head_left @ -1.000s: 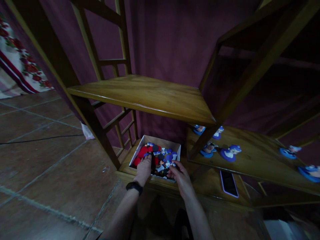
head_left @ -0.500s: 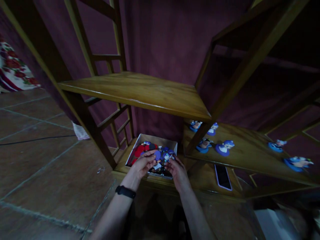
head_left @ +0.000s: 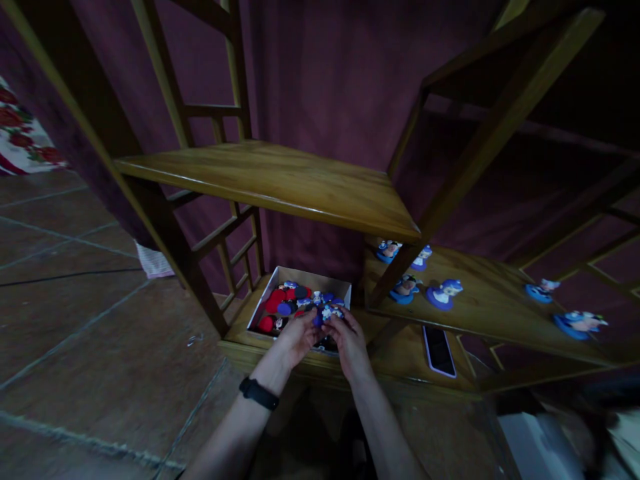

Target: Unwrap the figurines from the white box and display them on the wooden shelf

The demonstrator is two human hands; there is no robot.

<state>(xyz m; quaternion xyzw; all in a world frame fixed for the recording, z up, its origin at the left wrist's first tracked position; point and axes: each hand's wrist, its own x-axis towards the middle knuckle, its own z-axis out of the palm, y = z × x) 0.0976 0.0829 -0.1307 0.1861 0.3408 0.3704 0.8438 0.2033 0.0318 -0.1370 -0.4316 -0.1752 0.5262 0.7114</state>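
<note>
Both my hands are over the front right part of an open cardboard box (head_left: pixel 265 298) on the low shelf. Between them is a small purple-and-white figurine (head_left: pixel 331 312) with a round purple base. My left hand (head_left: pixel 300 339) has its fingers closed at the base side. My right hand (head_left: pixel 349 339) pinches the figurine's other side. Inside the box lie several more figurines, among them red-based ones (head_left: pixel 275 301) and a purple-based one (head_left: pixel 287 307). My hands hide part of the box's contents.
A wooden shelf board (head_left: pixel 270 175) overhangs the box. On the right shelf stand several figurines, such as a purple one (head_left: pixel 444 295) and a blue-based one (head_left: pixel 583 323). A phone (head_left: pixel 440 351) lies below them. A slanted wooden post (head_left: pixel 450 180) separates the sections.
My hands have come closer together around the figurine, and its purple base has turned from facing up to being mostly covered. The view has shifted slightly.
</note>
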